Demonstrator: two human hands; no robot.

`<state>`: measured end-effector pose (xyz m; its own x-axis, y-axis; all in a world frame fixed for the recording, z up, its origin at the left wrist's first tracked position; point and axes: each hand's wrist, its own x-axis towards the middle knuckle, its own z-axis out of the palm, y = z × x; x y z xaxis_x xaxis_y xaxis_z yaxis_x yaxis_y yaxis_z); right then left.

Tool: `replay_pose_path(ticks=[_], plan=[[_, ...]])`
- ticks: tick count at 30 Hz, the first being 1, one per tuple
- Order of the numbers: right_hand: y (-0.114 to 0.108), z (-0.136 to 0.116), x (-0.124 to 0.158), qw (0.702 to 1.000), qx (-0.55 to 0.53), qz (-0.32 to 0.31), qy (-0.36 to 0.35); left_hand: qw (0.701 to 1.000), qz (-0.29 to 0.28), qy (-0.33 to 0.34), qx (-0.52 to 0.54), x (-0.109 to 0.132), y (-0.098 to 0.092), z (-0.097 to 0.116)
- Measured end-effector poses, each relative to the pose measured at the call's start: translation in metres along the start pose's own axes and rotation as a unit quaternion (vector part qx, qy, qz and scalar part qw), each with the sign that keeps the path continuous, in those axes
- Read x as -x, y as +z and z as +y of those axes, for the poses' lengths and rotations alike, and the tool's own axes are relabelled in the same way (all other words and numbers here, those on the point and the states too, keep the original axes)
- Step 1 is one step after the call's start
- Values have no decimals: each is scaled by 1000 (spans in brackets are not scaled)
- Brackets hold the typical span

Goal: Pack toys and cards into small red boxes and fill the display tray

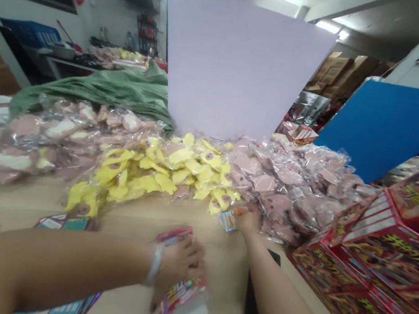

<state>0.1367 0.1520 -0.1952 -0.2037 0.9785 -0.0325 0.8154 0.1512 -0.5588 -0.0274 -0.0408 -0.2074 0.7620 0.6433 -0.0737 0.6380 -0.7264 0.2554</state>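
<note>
On the wooden table [145, 221], the left hand [177, 265], a white band [154, 264] at its wrist, lies curled over a colourful packet [184, 300], its fingers spread down across it and holding it against the wood. The right hand [248, 219] reaches ahead, just beside a small printed card [229, 221]; its fingers are blurred, so whether they pinch the card cannot be told. Heaps of yellow and pink bagged pieces [176, 168] lie just beyond, with red printed boxes [375, 260] to the right.
</note>
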Motion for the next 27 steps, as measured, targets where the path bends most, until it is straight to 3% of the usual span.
replay_pose_path(ticks=[3, 5, 9, 11, 14, 16, 18, 20, 23, 25, 27], plan=[[1, -1, 1, 999, -31, -5, 21, 999, 7, -30, 12, 25, -7, 1], [-11, 0, 19, 998, -60, 13, 25, 992, 41, -105, 52, 32, -17, 4], [-35, -4, 92, 988, -137, 70, 6, 938, 167, -289, 93, 24, -36, 17], [-34, -10, 134, 979, -160, 129, -7, 919, 215, -322, 72, 19, -42, 30], [-20, -18, 178, 965, -149, 214, -22, 909, 241, -340, 21, 21, -46, 51], [-16, -25, 191, 975, -151, 158, -50, 907, 240, -345, -7, 25, -47, 63], [-22, -32, 195, 974, -209, 12, -85, 907, 242, -343, -25, 30, -48, 72], [-38, -41, 197, 943, -299, -123, -77, 904, 254, -343, -35, 32, -48, 81], [-66, -59, 207, 904, -383, -181, -62, 884, 290, -365, -15, 33, -49, 99], [-79, -69, 216, 888, -396, -211, -101, 866, 324, -377, 58, 34, -52, 114], [-86, -75, 224, 853, -405, -313, -98, 861, 322, -330, 215, 37, -56, 128]])
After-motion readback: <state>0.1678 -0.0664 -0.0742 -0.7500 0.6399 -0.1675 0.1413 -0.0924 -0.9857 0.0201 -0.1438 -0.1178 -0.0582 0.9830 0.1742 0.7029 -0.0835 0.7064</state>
